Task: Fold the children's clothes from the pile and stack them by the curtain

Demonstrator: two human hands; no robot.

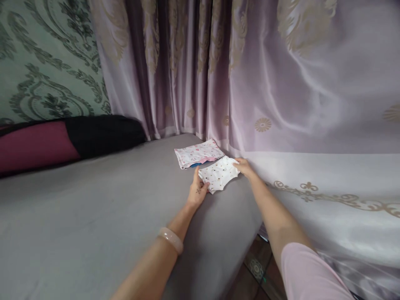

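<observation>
A white piece of clothing with small dark spots (219, 174), perhaps a small pair of underpants, is stretched between my two hands just over the bed's corner. My left hand (199, 189) pinches its left side, thumb on top. On its right side, my right hand (243, 166) grips the edge, with the fingers partly hidden by the cloth. Just behind it lies a flat stack of folded cloth (196, 152), white with pink prints on top. Pink and blue layers show along the near edge of that stack.
The grey bed surface (93, 216) spreads to the left. A black and dark-pink padded roll (103, 133) lies along its back edge. Pale purple curtains (193, 83) hang behind and to the right. Tiled floor (258, 266) shows below the bed's right edge.
</observation>
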